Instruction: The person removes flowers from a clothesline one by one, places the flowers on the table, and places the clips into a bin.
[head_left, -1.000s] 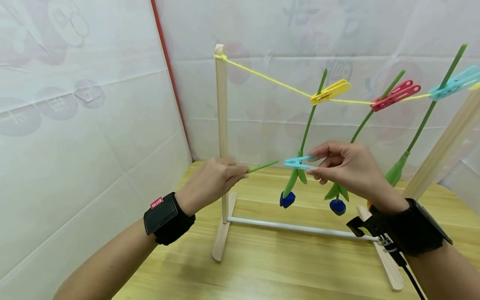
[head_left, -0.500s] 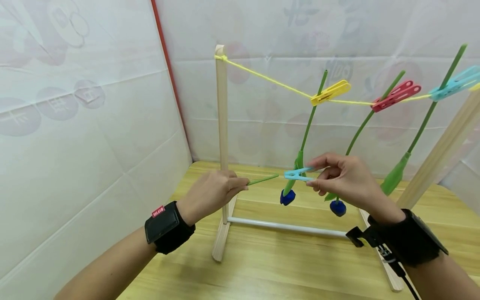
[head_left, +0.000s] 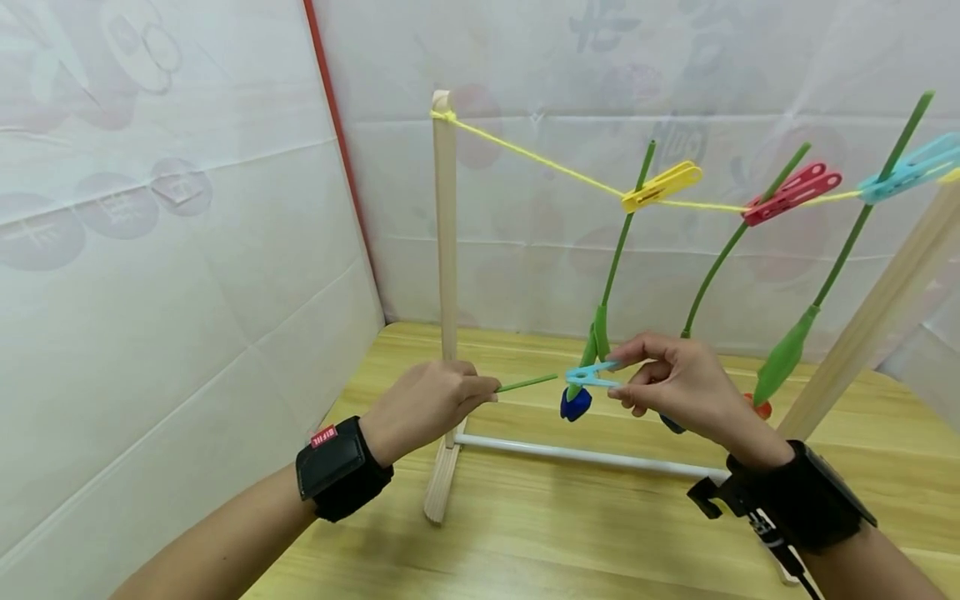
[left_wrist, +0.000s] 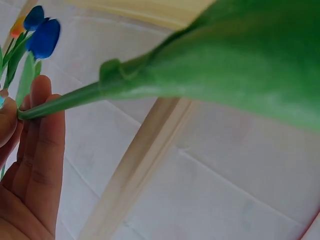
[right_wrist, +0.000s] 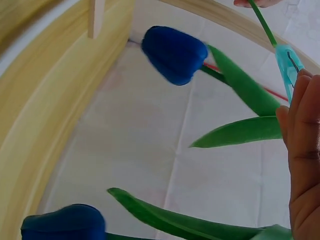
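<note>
A person's left hand (head_left: 423,404) is pinching a green stem (head_left: 527,383) while the right hand (head_left: 678,385) is squeezing a light-blue clothespin (head_left: 588,375) just beside the stem's tip, low in front of the wooden rack (head_left: 444,250). Clipping appears under way; next, the peg likely needs lifting to the yellow string (head_left: 540,160), where three flowers are hanging.

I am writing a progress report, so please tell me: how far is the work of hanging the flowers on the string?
Three flowers hang head-down on the yellow string, under a yellow peg, a red peg and a blue peg. In hand: the left hand holds a green stem; the right hand pinches a light blue peg by its tip. Left: pegging that stem onto the string.
</note>
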